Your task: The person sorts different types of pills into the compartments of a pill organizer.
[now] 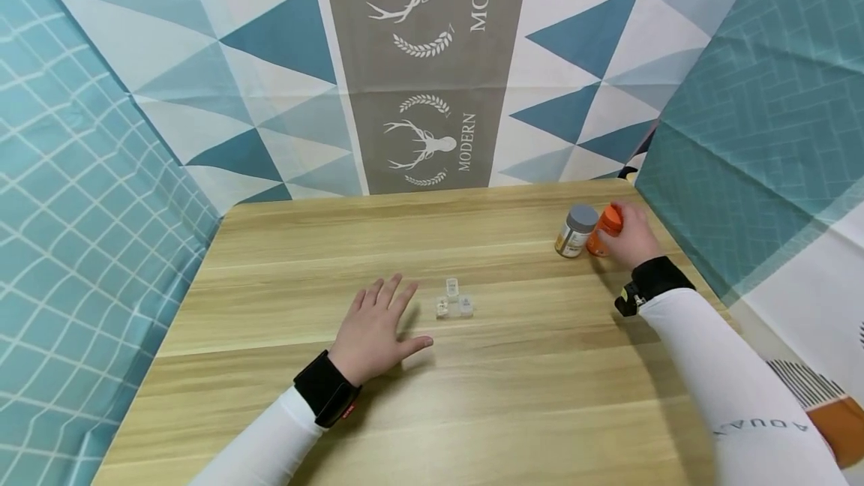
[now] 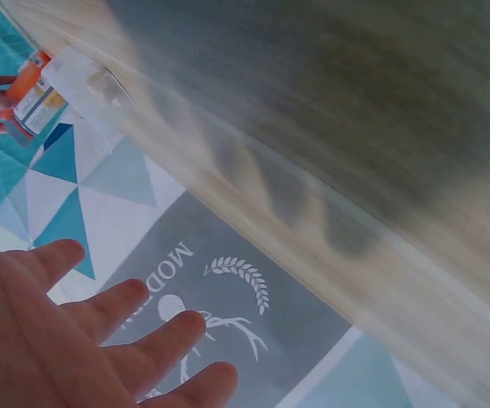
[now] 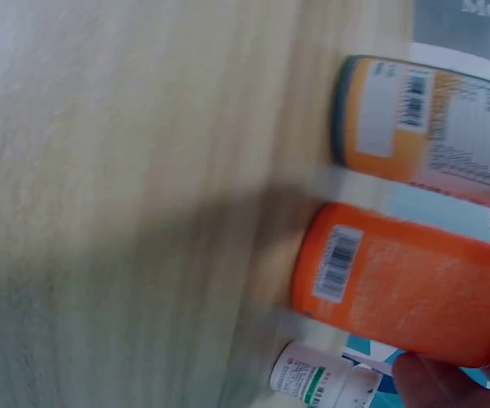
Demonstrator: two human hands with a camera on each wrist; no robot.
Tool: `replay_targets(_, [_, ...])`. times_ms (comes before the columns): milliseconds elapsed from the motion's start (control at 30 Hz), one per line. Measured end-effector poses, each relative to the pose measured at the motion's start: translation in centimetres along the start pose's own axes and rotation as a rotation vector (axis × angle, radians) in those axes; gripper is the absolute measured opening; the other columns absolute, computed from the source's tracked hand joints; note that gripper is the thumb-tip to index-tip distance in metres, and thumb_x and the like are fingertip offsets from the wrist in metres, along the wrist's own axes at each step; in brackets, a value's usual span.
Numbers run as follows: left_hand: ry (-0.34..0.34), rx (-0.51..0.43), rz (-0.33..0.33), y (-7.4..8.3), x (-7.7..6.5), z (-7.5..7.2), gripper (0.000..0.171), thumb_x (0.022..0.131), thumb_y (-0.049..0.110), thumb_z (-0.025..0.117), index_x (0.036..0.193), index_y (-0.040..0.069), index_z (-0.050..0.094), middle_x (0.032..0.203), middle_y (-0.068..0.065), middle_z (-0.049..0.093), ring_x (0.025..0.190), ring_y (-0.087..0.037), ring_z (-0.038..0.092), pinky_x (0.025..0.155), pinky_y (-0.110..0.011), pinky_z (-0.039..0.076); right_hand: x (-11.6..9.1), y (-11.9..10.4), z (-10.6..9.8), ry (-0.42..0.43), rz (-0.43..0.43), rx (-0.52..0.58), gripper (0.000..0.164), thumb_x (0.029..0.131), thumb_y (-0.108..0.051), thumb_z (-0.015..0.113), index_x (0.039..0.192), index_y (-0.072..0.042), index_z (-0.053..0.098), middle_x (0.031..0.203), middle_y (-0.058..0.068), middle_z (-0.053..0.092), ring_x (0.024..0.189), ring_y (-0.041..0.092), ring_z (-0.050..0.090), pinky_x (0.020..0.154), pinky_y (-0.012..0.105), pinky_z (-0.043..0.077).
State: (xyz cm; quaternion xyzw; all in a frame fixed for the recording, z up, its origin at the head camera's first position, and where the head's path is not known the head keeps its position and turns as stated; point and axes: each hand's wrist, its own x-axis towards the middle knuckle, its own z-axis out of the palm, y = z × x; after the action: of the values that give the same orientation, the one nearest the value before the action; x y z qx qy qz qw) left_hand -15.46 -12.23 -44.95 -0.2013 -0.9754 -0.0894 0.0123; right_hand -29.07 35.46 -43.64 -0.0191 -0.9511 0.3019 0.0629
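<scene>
My right hand (image 1: 634, 235) grips an orange bottle (image 3: 406, 285) near its orange cap, with fingers and thumb on either side. Close beside it stands a grey-lidded bottle (image 1: 572, 235) with a white and orange label. In the right wrist view a small white bottle (image 3: 321, 376) with a green stripe shows past the orange one. My left hand (image 1: 373, 330) is spread flat over the table, fingers straight, holding nothing; its shadow falls beneath. Just right of its fingers lies a small clear plastic case (image 1: 454, 304) with compartments, one lid (image 1: 452, 287) tipped up.
The wooden table (image 1: 290, 261) ends at a patterned cloth backdrop (image 1: 418, 73). Teal cloth walls hang at the left (image 1: 81, 193) and right (image 1: 763, 111). The two larger bottles are near the table's far right corner.
</scene>
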Motion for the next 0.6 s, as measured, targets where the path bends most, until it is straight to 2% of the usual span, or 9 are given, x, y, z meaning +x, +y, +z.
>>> replay_targets(133, [0.002,-0.001,-0.004,-0.2,-0.1,0.1,0.095,0.083,0.078,0.053,0.157,0.022,0.030,0.160,-0.012,0.027,0.144,-0.041,0.027,0.113,-0.061,0.023,0.1,0.2,0.4,0.012,0.011,-0.013,0.066,0.098,-0.015,0.056,0.153,0.002,0.024,0.140,0.038,0.029,0.121,0.052,0.041,0.102,0.063,0.036])
replay_targets(300, [0.016,-0.034,-0.023,-0.5,0.0,0.3,0.093,0.085,0.077,0.052,0.157,0.021,0.030,0.160,-0.012,0.028,0.143,-0.040,0.029,0.114,-0.060,0.023,-0.5,0.2,0.4,0.033,0.029,-0.002,0.066,0.098,-0.019,0.056,0.152,0.002,0.025,0.139,0.037,0.032,0.119,0.050,0.044,0.101,0.062,0.037])
replay_targets(500, [0.069,-0.115,-0.027,-0.7,0.4,0.1,0.091,0.085,0.074,0.054,0.155,0.021,0.033,0.158,-0.011,0.032,0.141,-0.036,0.035,0.114,-0.055,0.026,-4.2,-1.0,-0.4,0.108,0.108,-0.025,0.065,0.097,-0.027,0.057,0.148,0.003,0.030,0.133,0.035,0.036,0.110,0.048,0.047,0.091,0.062,0.044])
replay_targets(600, [0.087,-0.193,-0.022,-0.5,0.5,0.0,0.090,0.084,0.069,0.062,0.155,0.021,0.034,0.156,-0.012,0.036,0.139,-0.034,0.039,0.112,-0.051,0.031,-6.5,-2.5,-0.5,0.124,0.074,-0.056,0.063,0.095,-0.025,0.061,0.145,0.004,0.035,0.127,0.033,0.041,0.105,0.046,0.048,0.085,0.060,0.045])
